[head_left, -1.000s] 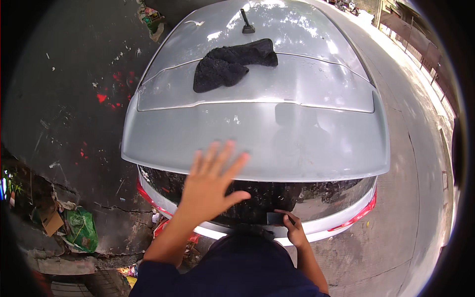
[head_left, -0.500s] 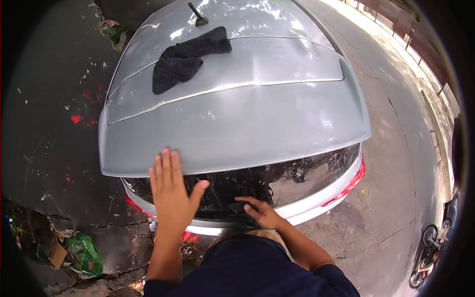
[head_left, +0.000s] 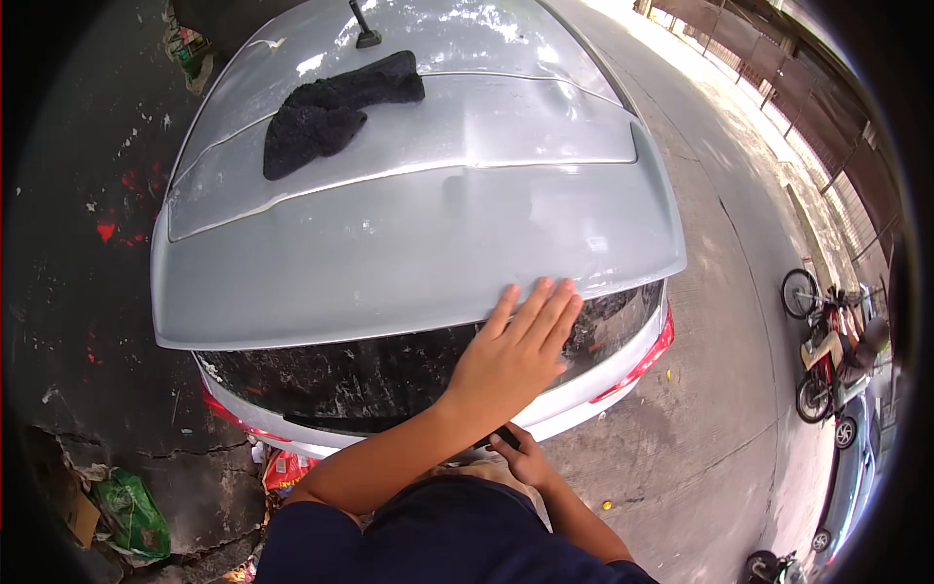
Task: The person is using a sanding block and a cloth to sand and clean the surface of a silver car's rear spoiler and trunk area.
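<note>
A silver car stands before me, with its rear spoiler (head_left: 389,263) jutting out over the dark rear window (head_left: 321,375). My left hand (head_left: 516,355) reaches across to the right, fingers stretched out, with the fingertips at the spoiler's rear edge. Low and close to my body, my right hand (head_left: 526,461) is closed around a small black object (head_left: 503,437); its kind cannot be made out, since the fingers and my left forearm partly hide it. On the roof lies a crumpled black cloth (head_left: 321,122), apart from both hands.
A short antenna (head_left: 365,29) rises from the roof beyond the cloth. Dark ground with a green bag (head_left: 131,516) and other litter lies to the left. On the right, the concrete road (head_left: 725,321) holds a red motorcycle (head_left: 822,360) with a person and a parked blue car (head_left: 848,477).
My left hand has swept right along the spoiler's edge, from its left part to its right part. The right hand has dropped slightly, still around the black object. The view has shifted right.
</note>
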